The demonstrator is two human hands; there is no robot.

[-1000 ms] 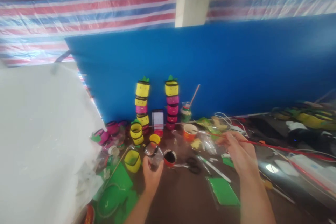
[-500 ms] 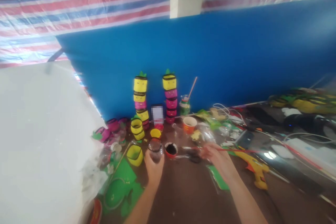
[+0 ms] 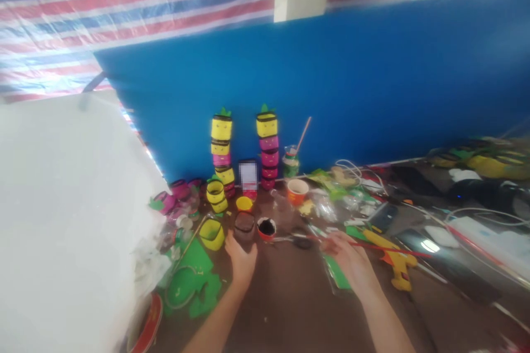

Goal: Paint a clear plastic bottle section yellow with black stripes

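Observation:
My left hand (image 3: 242,262) is closed around the lower part of a clear plastic cup (image 3: 244,224) with a dark line near its rim. Just right of it stands a small red-and-white cup (image 3: 266,230) with black paint inside. My right hand (image 3: 345,253) pinches a paintbrush (image 3: 397,250) with a long, thin red handle, held nearly level; its tip is blurred. Left of my left hand sits a yellow-green cup (image 3: 212,234), and behind the clear cup is a small yellow cup (image 3: 244,204).
Two stacks of yellow and pink decorated cups (image 3: 221,146) lean by the blue board (image 3: 351,83). An orange paper cup (image 3: 297,192) stands behind. A yellow glue gun (image 3: 393,259), a phone (image 3: 385,216) and cables lie right; green sheets (image 3: 192,259) and a tape roll (image 3: 149,325) left.
The view has shifted slightly. My right hand has moved a little right and down with the paintbrush, away from the cups. My left hand keeps the clear cup in nearly the same place.

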